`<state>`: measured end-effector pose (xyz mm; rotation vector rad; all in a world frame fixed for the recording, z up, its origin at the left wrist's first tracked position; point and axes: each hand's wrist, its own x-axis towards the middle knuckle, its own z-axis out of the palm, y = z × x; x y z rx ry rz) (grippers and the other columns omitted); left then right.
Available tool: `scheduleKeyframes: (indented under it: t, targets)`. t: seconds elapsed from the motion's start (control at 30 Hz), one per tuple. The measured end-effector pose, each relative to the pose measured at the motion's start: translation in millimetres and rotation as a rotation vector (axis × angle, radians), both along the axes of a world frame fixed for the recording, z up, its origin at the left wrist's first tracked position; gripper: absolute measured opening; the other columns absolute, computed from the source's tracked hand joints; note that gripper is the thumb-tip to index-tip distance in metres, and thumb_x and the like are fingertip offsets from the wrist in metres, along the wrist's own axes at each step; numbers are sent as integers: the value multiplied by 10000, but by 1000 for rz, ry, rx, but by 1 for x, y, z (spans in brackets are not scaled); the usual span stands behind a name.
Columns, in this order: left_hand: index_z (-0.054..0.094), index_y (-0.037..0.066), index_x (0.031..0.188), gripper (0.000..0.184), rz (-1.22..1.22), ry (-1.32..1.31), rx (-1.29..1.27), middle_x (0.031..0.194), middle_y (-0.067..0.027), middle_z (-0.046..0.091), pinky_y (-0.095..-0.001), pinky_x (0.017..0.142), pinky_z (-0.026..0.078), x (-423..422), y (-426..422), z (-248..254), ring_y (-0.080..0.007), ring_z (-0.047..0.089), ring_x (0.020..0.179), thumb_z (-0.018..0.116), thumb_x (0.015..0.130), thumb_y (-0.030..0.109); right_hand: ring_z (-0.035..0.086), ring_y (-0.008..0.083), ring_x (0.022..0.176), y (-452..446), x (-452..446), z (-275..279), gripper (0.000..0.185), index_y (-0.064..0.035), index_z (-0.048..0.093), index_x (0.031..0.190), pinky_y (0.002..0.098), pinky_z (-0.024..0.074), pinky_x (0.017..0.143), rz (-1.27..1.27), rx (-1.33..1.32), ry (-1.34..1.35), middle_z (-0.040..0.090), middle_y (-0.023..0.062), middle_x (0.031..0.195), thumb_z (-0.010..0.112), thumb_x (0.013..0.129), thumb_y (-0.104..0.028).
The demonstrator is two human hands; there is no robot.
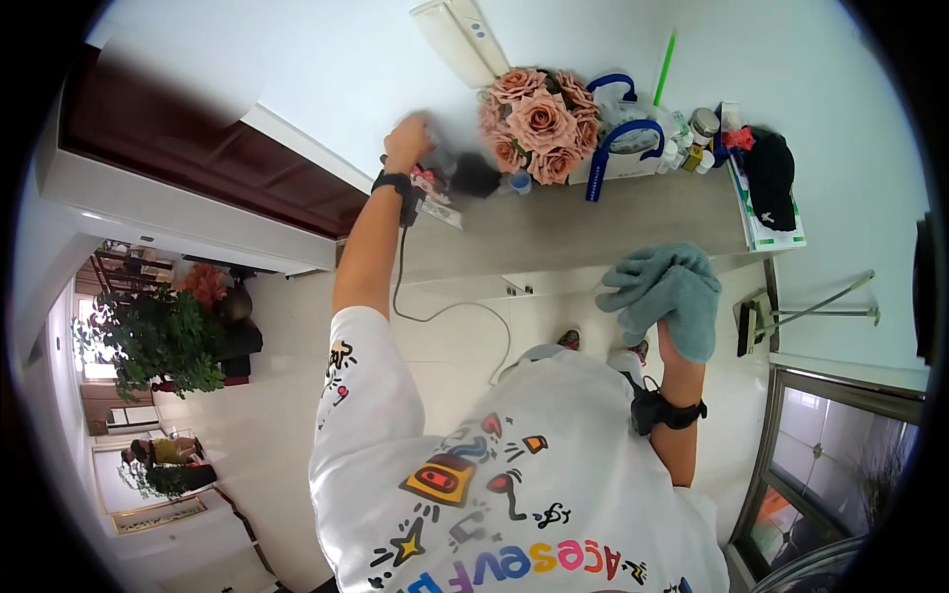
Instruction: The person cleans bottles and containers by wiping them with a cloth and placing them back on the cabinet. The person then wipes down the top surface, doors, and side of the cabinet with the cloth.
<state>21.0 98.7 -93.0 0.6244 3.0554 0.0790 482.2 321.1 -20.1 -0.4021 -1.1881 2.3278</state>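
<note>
My left hand is over the left end of the grey ledge, close to the wall, its fingers curled. Blur hides what they hold, if anything. Beside it are a small pink-and-red item, a dark object and a small bluish cup. A soft grey-green cloth covers my right hand, in front of the ledge's right part. Its folds hide the fingers, and the bare wrist comes out below it.
Pink roses, a white bag with blue handles, small bottles and jars and a black cap line the ledge. A cable hangs from my left wrist. A long-handled tool leans at right.
</note>
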Motion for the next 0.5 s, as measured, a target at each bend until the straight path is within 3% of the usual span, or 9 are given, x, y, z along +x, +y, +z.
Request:
scheduleKeyframes:
  t: [0.37, 0.5]
  targets:
    - [660, 129, 1163, 371, 30, 36, -84, 1194, -136, 677, -470, 895, 528, -16, 1, -18, -342, 651, 1105, 689, 819, 267, 696, 298, 837, 8, 5, -15, 198, 41, 564, 1005, 425, 613, 769, -7, 33, -43, 635, 187, 932, 600, 894, -119]
    - [621, 108, 1182, 388, 66, 97, 39, 1164, -144, 683, -490, 884, 534, -10, -2, -27, -373, 657, 1072, 659, 828, 262, 697, 303, 844, 4, 6, -8, 209, 32, 560, 1033, 429, 621, 734, -26, -48, -82, 645, 202, 962, 612, 891, -112]
